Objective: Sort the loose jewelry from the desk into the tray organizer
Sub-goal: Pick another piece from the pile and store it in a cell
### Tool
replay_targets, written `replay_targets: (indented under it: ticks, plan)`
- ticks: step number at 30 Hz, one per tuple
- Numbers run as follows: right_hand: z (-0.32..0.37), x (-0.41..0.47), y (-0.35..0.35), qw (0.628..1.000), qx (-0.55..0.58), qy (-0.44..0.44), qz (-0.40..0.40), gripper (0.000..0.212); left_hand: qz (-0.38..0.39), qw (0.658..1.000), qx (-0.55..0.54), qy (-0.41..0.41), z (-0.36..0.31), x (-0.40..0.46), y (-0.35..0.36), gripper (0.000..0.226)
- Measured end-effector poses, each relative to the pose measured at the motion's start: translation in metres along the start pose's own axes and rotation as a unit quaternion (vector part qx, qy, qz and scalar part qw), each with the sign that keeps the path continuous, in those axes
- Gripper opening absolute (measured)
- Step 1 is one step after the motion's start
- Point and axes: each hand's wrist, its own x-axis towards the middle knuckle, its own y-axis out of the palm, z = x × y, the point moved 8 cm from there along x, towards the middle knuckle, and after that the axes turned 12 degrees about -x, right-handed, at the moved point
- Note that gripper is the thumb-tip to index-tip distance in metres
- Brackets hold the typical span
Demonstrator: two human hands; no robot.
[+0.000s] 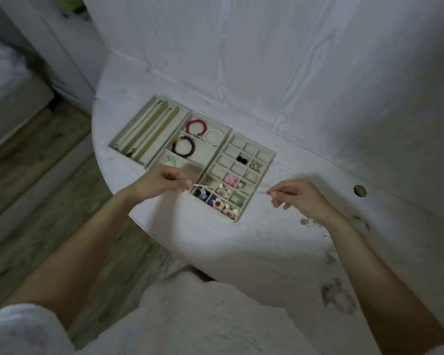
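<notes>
Judging by the filled tray organizer, sorting was mostly done; both hands, left and right, pinched a thin chain, with loose bits left around 4 o'clock on the tabletop.

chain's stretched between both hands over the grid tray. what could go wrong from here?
1. The thin chain hangs pinched between the left hand and right hand right above the filled cells of the grid tray; if it sags it could snag the small pieces there.
2. The right forearm hovers over loose jewelry on the desk and could sweep it away.
3. The chain is faint in the dim light, so a slip could go unnoticed.
</notes>
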Motion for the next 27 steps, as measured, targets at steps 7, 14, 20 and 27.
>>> replay_targets:
  ticks: [7, 14, 20, 27]
  plan:
    - [0.065, 0.1, 0.025, 0.996, 0.015, 0.022, -0.084, 0.013, -0.094, 0.993, 0.055, 0.04, -0.005, 0.022, -0.138, 0.015]
    - [0.115, 0.181, 0.047, 0.984, -0.026, 0.023, -0.176, 0.008, -0.22, 0.973, -0.02, 0.06, 0.005, 0.086, -0.25, 0.018]
    - [0.147, 0.234, 0.04, 0.954, -0.12, 0.004, -0.276, 0.007, -0.158, 0.977, 0.126, 0.074, 0.003, 0.115, -0.25, 0.003]
    - [0.169, 0.296, 0.04, 0.961, -0.108, -0.035, -0.251, 0.007, -0.172, 0.949, 0.235, 0.124, 0.031, 0.064, -0.222, 0.02]
